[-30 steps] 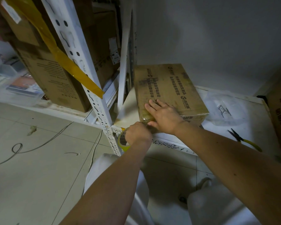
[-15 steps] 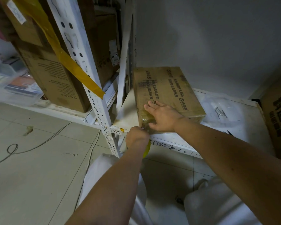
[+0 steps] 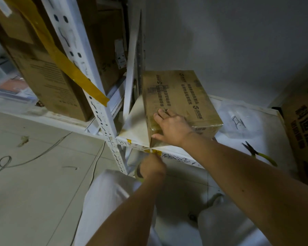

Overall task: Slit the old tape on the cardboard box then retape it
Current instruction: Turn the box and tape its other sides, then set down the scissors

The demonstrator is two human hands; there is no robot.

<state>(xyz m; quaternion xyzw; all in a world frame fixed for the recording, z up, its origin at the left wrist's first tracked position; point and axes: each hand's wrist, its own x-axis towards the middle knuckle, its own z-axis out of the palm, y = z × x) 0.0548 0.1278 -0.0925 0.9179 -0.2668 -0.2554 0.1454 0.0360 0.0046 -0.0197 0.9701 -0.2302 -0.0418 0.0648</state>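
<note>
Now the box (image 3: pixel 180 102) lies on the shelf (image 3: pixel 135 125), right hand (image 3: pixel 172 127) flat on its near corner, fingers straight. Below the shelf edge, left hand (image 3: pixel 152 166) grips the tape roll (image 3: pixel 138 172); retaping looks underway, and next the strip needs tearing and pressing down

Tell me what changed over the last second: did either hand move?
The left hand, gripping the tape roll, dropped from the box's near lower corner to below the shelf edge, apparently drawing yellow tape down. The right hand kept pressing flat on the cardboard box, which stayed put on the shelf. The pliers stayed put too.
</note>
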